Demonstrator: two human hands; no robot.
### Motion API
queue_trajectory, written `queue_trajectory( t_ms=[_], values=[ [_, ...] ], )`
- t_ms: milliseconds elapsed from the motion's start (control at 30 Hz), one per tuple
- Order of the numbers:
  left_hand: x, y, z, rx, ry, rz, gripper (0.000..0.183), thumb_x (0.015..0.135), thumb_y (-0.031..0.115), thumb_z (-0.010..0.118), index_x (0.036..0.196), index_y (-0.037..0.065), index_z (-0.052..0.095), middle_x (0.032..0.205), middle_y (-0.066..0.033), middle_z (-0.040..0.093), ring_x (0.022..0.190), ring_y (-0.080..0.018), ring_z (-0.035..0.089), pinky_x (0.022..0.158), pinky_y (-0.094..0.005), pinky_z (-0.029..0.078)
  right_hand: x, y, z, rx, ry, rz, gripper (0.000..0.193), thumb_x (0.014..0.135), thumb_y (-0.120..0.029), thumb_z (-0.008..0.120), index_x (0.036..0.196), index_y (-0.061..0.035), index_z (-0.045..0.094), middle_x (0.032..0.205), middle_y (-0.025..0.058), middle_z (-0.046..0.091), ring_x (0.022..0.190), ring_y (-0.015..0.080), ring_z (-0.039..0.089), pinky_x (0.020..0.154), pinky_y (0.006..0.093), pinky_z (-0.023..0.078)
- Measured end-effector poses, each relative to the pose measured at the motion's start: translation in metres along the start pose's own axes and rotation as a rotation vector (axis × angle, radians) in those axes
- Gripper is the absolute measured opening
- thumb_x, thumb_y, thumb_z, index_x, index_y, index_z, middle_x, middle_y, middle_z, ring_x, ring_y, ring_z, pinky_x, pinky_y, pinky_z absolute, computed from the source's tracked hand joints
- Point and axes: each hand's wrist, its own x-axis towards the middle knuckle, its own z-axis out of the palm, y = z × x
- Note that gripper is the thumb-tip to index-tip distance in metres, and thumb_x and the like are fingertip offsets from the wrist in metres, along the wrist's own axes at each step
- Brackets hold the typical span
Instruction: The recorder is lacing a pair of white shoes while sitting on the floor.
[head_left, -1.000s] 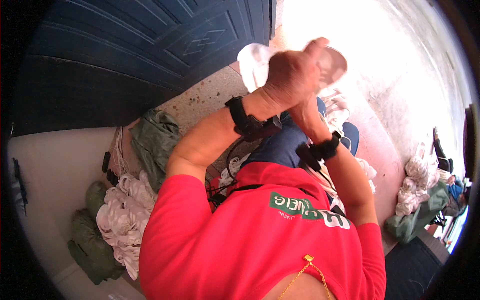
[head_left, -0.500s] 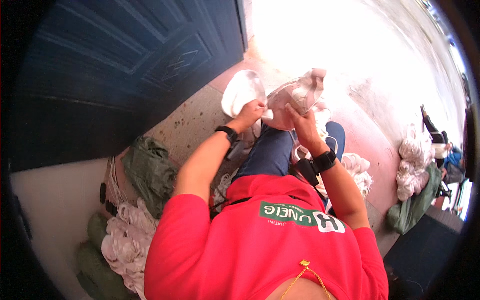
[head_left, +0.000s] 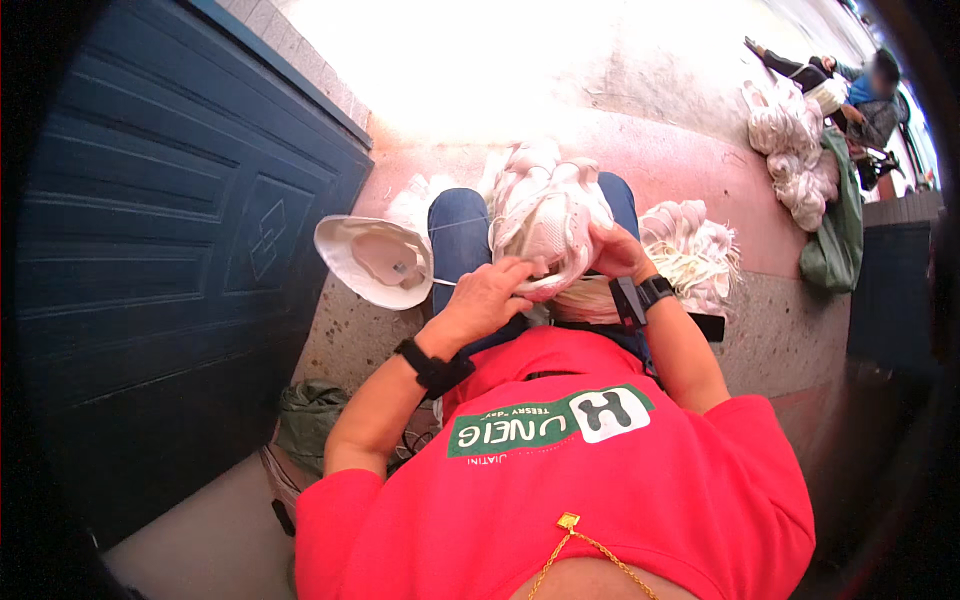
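On my lap lies a bulky bundle of white mesh pieces (head_left: 548, 215) that look like shoe uppers, with curved bands and small holes. My right hand (head_left: 618, 250) grips its right side, thumb on top. My left hand (head_left: 490, 297) is closed at the bundle's lower left edge, its fingers pinched on a narrow white strap. That strap seems to run left to a white brimmed hat-like piece (head_left: 375, 262), which is tilted with its hollow and a small inner label showing beside my left knee. A thin thread stretches between this piece and the bundle.
More white pieces with loose strands (head_left: 690, 255) lie right of my knees. A blue panelled door (head_left: 170, 230) stands at left, a green sack (head_left: 312, 425) near its foot. Far right are white bundles (head_left: 790, 140), another green sack (head_left: 838, 225) and a seated person (head_left: 872, 105).
The view has shifted. The hat-like piece now sits left of my left hand, tilted with its hollow visible. Both hands are lower and closer to my body, at the bundle on my lap.
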Motion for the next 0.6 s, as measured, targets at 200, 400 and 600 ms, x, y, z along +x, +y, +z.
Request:
queue_trajectory(
  t_ms=[200,400,600],
  values=[
    [0.009,0.003,0.01,0.43,-0.097,-0.049,0.026,0.075,0.014,0.056,0.099,0.01,0.052,0.085,-0.0109,0.055,0.074,-0.0325,0.054,0.063,-0.0414,0.045,-0.011,0.003,0.03,-0.159,0.375,-0.164,0.036,0.084,-0.019,0.054,0.115,-0.0036,0.046,0.108,0.0068,0.054,0.097,0.0169,0.051,0.082,0.034,0.041],
    [0.01,0.012,0.007,0.454,-0.099,-0.04,0.023,0.074,0.015,0.058,0.096,0.01,0.051,0.082,-0.0115,0.054,0.072,-0.033,0.054,0.06,-0.0415,0.045,-0.014,0.069,0.046,0.152,0.977,0.264,0.036,0.087,-0.034,0.044,0.104,-0.0021,0.049,0.101,0.0121,0.054,0.095,0.0252,0.051,0.086,0.0376,0.041],
    [-0.003,0.019,0.009,0.542,-0.277,0.039,0.018,0.076,0.02,0.055,0.091,0.011,0.05,0.077,-0.0124,0.053,0.067,-0.0327,0.055,0.056,-0.0423,0.045,0.0,0.085,0.026,0.404,0.41,0.081,0.048,0.088,-0.042,0.03,0.117,-0.005,0.042,0.113,0.0127,0.049,0.099,0.0277,0.05,0.084,0.0441,0.042]
  ],
)
